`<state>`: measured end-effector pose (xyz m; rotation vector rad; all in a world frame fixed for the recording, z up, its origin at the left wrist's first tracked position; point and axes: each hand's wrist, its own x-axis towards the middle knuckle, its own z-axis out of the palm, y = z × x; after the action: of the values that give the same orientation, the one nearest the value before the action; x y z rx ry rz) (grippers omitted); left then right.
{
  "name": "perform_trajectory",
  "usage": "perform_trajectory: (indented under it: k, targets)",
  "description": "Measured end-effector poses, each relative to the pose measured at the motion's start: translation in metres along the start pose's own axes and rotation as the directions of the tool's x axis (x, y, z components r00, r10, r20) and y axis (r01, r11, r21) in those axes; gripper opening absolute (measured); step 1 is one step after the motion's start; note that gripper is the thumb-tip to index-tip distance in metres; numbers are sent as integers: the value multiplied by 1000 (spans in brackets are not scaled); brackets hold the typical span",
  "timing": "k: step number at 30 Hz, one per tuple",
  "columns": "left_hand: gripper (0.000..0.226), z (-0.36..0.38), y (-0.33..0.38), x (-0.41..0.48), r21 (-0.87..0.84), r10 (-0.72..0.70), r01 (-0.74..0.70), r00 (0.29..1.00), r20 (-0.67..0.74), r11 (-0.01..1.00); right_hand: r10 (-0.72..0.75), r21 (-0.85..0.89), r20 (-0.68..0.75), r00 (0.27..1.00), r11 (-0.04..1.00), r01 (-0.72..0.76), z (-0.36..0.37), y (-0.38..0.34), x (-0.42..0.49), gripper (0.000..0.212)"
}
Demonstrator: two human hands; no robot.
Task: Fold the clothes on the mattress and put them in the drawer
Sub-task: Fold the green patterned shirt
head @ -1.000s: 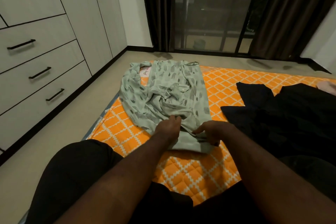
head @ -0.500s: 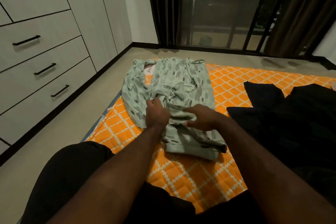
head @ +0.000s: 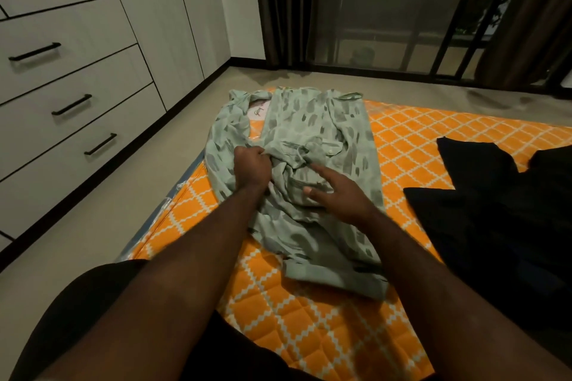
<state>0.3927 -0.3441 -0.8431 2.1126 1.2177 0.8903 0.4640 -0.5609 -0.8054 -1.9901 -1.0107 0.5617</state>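
Three handled drawers [head: 93,93], all closed, are counted along the left wall. One green shirt [head: 309,120] is spread at the far left corner of the mattress [head: 309,334], bunched at its middle. A fold of that bunch is pinched in the curled left grip [head: 252,168]; the right grip [head: 337,195] is laid flat on the cloth, fingers straight, holding nothing. The cloth is judged thin, light and limp, best taken at hem, shoulders or seams. One black heap [head: 495,210] is seen at the right edge; its pieces cannot be counted.
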Motion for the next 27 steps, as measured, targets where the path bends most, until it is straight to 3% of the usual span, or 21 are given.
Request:
perform_trajectory:
  k: [3,7,9,11,13,15,18,20,22,24,26,27]
  targets:
    - [22,-2,33,-3,-321,-90,61,993,-75,945,63,246,-40,997,968,-51,-4,3,1,59]
    - [25,-1,77,-30,-427,228,-192,973,35,884,133,518,-112,985,853,-56,-11,0,5,29]
    - [18,-3,93,-49,-482,449,-370,892,56,795,190,706,-95,977,704,-69,-17,-4,4,41]
    - [18,-7,107,-68,-551,626,-503,778,46,666,228,873,-55,972,483,-64,-26,-5,1,52]
    - [19,-7,115,-81,-583,727,-573,686,44,576,237,965,-35,971,260,-29,-36,2,0,58]
    - [19,-3,114,-84,-556,784,-629,616,70,544,221,987,-26,975,158,-9,-45,9,0,69]
    - [21,-2,109,-91,-512,862,-713,494,118,479,193,989,-21,981,145,-7,-61,10,-1,72]
    - [24,-3,105,-91,-532,872,-704,461,163,472,186,976,-37,982,217,-5,-69,5,0,59]
    - [29,-4,102,-86,-573,817,-612,541,200,545,185,918,-101,977,395,20,-79,3,4,45]
    - [36,-4,102,-75,-654,680,-428,710,184,624,154,828,-179,972,556,65,-91,-1,10,45]
    - [43,-3,101,-59,-721,488,-164,831,266,673,113,771,-186,976,632,73,-105,-8,13,51]
    - [47,-2,98,-50,-734,416,-34,841,346,678,98,748,-177,979,660,69,-113,-11,13,54]
